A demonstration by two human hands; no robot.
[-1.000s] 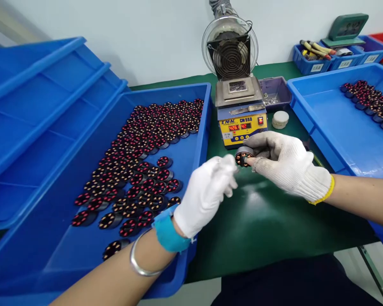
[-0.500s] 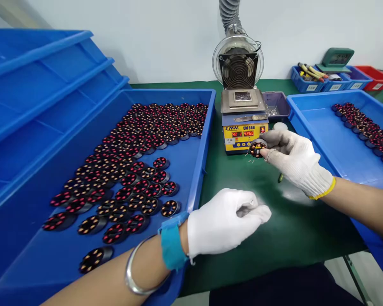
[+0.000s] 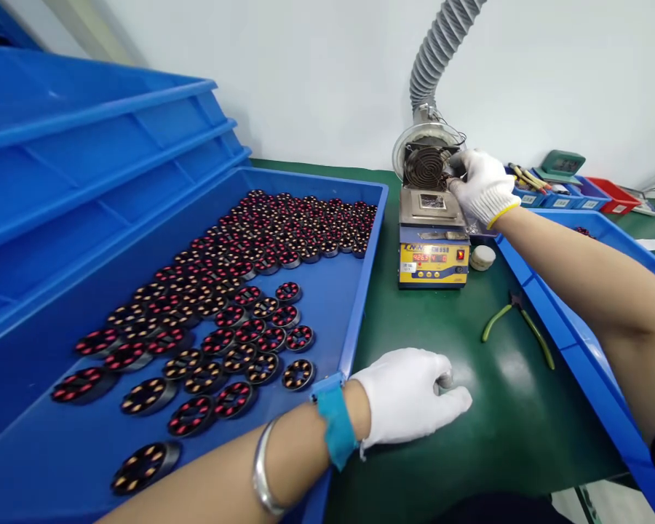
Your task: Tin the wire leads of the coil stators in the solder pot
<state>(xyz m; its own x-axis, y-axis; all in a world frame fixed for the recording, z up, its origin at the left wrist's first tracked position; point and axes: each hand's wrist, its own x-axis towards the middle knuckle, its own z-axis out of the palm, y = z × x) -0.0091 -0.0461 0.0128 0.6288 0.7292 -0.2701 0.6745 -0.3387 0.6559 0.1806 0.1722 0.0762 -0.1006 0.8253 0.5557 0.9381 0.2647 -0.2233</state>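
Note:
My right hand, in a white knit glove with a yellow hem, is raised beside the fan above the solder pot. Its fingers are closed on a round black coil part, which is mostly hidden against the dark fan. Resting low over the green table, my left hand wears a white glove and holds nothing. A gap shows between its thumb and curled fingers. Left of it, a blue tray carries many round black coil parts with red or copper-coloured windings.
Green-handled cutters lie on the table beside a second blue tray. A round white-lidded container stands by the pot. Stacked blue trays rise at left. A grey hose hangs over the fan.
My right hand has moved up and away with the coil part, from in front of the pot to beside the fan. The cutters are now uncovered. My left hand stays low, about as before.

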